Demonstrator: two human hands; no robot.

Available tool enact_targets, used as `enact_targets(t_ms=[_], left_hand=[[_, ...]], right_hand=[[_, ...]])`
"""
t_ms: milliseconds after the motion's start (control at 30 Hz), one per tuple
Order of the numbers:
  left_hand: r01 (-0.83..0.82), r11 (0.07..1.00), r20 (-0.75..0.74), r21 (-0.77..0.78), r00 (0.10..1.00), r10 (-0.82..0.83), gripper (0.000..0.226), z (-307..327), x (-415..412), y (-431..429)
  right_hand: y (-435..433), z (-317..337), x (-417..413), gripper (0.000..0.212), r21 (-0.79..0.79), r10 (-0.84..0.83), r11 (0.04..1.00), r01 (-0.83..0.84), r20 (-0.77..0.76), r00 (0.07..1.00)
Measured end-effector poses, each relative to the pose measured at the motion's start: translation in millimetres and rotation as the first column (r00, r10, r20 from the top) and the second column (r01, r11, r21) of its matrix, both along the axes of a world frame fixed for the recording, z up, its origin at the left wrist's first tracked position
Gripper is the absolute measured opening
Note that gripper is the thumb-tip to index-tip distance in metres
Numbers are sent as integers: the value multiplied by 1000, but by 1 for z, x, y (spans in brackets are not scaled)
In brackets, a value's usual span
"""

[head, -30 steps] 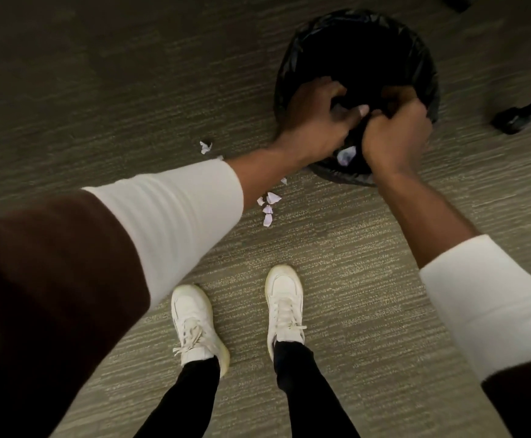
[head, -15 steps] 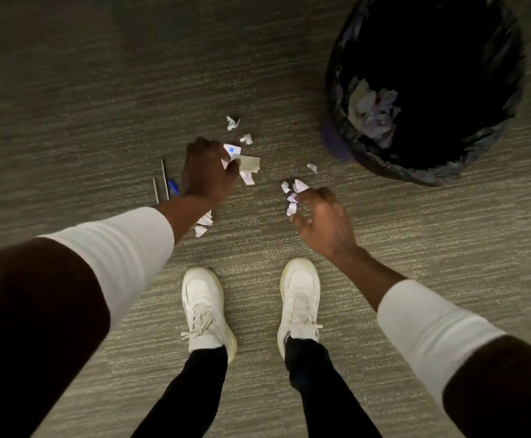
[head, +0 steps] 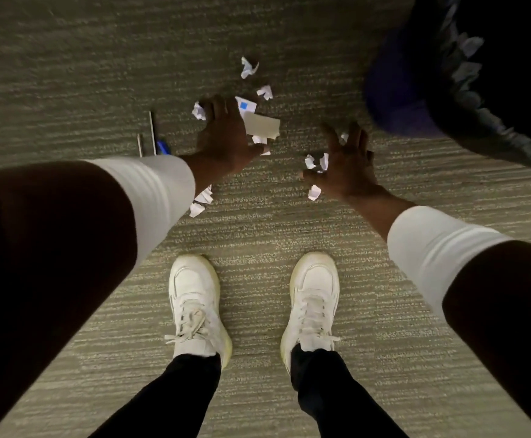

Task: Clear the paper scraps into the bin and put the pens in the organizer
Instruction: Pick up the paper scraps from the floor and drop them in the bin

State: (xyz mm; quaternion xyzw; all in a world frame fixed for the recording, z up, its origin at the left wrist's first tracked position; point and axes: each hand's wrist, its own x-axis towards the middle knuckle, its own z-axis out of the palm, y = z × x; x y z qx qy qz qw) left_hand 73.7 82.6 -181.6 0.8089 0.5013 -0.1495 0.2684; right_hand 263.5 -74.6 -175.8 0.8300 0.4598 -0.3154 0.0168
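Both hands reach down to the torn white paper scraps (head: 259,124) on the grey carpet (head: 68,74): left hand (head: 226,137) curled over them, its hold unclear; right hand (head: 346,162) spread wide, empty. The black-lined bin (head: 479,99) stands just right. Small bits may slip loose; the thin pens (head: 153,134) risk being scooped too.

paper scraps (head: 262,124) on carpet (head: 68,74) ahead of shoes (head: 194,305) — pens (head: 153,134) left, bin (head: 479,90) right

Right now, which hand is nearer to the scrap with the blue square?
Left. The left hand lies right beside the scrap with the blue square, its fingers touching or overlapping it. The right hand is spread over other scraps, closer to the bin.
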Motion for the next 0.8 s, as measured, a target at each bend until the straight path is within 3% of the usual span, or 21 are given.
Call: enact_targets(t_ms=[100, 233, 433, 633, 800], left_hand=[[53, 999, -23, 1, 998, -53, 123, -21, 7, -1], [202, 976, -54, 86, 979, -198, 111, -31, 16, -6], [295, 936, -63, 193, 956, -288, 59, -24, 15, -20], [401, 873, 0, 279, 908, -418, 41, -30, -2, -19], [429, 861, 18, 274, 893, -450, 25, -26, -4, -12]], right_hand=[[4, -17, 0, 109, -36, 33, 999, -32, 20, 999], [-6, -27, -12, 114, -70, 185, 981, -180, 74, 980], [-36, -11, -40, 103, -145, 434, 895, -422, 62, 899], [-53, -9, -44, 56, -242, 571, 811, -533, 123, 812], [-42, -4, -47, 55, -183, 597, 800, -571, 140, 790]])
